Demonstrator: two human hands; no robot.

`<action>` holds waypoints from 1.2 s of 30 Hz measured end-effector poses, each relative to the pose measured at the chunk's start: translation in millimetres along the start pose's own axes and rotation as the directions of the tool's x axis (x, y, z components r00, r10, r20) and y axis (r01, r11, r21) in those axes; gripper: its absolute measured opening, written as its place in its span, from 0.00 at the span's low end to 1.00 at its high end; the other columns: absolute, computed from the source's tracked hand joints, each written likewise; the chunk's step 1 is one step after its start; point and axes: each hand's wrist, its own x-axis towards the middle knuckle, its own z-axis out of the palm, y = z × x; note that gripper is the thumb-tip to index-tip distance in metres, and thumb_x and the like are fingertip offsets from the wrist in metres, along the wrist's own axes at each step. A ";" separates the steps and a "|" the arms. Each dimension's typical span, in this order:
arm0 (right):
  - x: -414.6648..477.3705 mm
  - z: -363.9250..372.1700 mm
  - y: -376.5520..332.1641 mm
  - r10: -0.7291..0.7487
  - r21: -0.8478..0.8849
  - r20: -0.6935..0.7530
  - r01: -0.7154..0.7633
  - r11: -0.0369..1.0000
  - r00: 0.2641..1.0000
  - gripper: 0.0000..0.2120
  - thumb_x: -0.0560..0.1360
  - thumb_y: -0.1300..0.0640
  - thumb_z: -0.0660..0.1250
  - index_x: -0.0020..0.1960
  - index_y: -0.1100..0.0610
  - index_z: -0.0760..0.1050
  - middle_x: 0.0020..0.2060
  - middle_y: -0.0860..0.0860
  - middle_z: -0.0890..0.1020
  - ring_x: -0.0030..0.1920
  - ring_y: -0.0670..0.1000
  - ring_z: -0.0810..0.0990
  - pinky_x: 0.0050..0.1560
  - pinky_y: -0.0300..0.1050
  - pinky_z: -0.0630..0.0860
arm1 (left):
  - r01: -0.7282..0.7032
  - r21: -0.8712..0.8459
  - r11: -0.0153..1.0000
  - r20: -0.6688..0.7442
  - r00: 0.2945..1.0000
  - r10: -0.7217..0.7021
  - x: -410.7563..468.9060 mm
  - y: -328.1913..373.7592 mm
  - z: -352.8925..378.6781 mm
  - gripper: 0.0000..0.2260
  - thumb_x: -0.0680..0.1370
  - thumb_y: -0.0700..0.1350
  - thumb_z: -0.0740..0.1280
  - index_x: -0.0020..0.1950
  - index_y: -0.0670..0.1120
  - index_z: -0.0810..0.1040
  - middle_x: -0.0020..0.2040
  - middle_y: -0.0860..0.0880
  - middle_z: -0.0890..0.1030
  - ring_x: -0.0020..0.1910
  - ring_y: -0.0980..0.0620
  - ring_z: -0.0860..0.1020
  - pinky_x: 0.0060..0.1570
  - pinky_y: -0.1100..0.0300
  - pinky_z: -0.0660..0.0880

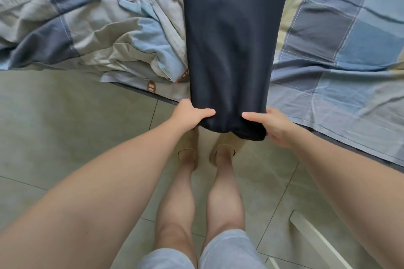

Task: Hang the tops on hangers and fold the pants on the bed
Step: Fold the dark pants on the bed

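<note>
Head view: the dark pants [231,50] lie lengthwise on the bed [349,39], with their near end hanging past the mattress edge over the floor. The left hand [192,116] pinches one corner of that end, thumb on top and fingers tucked beneath. The right hand [274,125] grips the other corner the same way. To fold well, I judge both corners should lift together, level and taut, then go toward the far end so the edges meet squarely, clear of the crumpled duvet [87,28] on the left. Writing: a brown tag [151,88] on the bedding shows what looks like "BE"; the rest cannot be read
</note>
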 end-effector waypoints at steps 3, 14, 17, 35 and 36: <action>-27.2 5.3 1.6 0.024 0.054 0.003 -0.024 0.998 1.000 0.17 0.71 0.52 0.76 0.58 0.57 0.81 0.50 0.54 0.87 0.53 0.57 0.86 0.58 0.53 0.79 | 0.015 0.004 1.000 0.063 0.998 -0.015 -19.0 -0.2 -4.3 0.22 0.68 0.48 0.81 0.58 0.42 0.81 0.47 0.52 0.84 0.45 0.55 0.82 0.42 0.60 0.78; -167.7 45.7 7.4 -0.012 0.037 -0.023 0.013 0.999 1.000 0.17 0.71 0.54 0.77 0.59 0.54 0.81 0.51 0.49 0.87 0.55 0.50 0.84 0.51 0.45 0.77 | 0.075 0.042 0.996 0.205 0.975 -0.082 -137.9 22.3 -76.2 0.34 0.63 0.55 0.80 0.65 0.44 0.78 0.55 0.51 0.84 0.54 0.50 0.82 0.58 0.54 0.77; -212.7 65.3 3.5 -0.112 0.065 -0.107 0.120 0.991 0.988 0.18 0.72 0.57 0.75 0.61 0.56 0.80 0.53 0.50 0.86 0.55 0.51 0.83 0.55 0.47 0.78 | 0.059 0.034 0.998 0.212 0.975 -0.065 -181.7 29.3 -98.9 0.38 0.59 0.55 0.81 0.66 0.44 0.77 0.57 0.49 0.84 0.56 0.48 0.81 0.61 0.50 0.77; -380.1 119.6 19.7 -0.132 0.520 -0.160 0.197 0.831 0.978 0.17 0.73 0.60 0.75 0.60 0.62 0.79 0.51 0.57 0.87 0.46 0.55 0.86 0.42 0.46 0.83 | 0.075 -0.231 0.970 0.157 0.987 -0.039 -356.0 -6.6 -146.5 0.16 0.75 0.39 0.74 0.61 0.38 0.78 0.48 0.42 0.87 0.43 0.45 0.86 0.37 0.54 0.81; -383.1 121.2 23.3 -0.129 0.525 -0.169 0.200 0.827 0.977 0.16 0.74 0.60 0.75 0.60 0.62 0.80 0.51 0.56 0.87 0.45 0.53 0.86 0.40 0.45 0.82 | 0.073 -0.259 0.963 0.130 0.991 -0.041 -362.2 -10.6 -143.4 0.16 0.76 0.40 0.74 0.61 0.37 0.78 0.50 0.42 0.86 0.44 0.44 0.86 0.38 0.54 0.82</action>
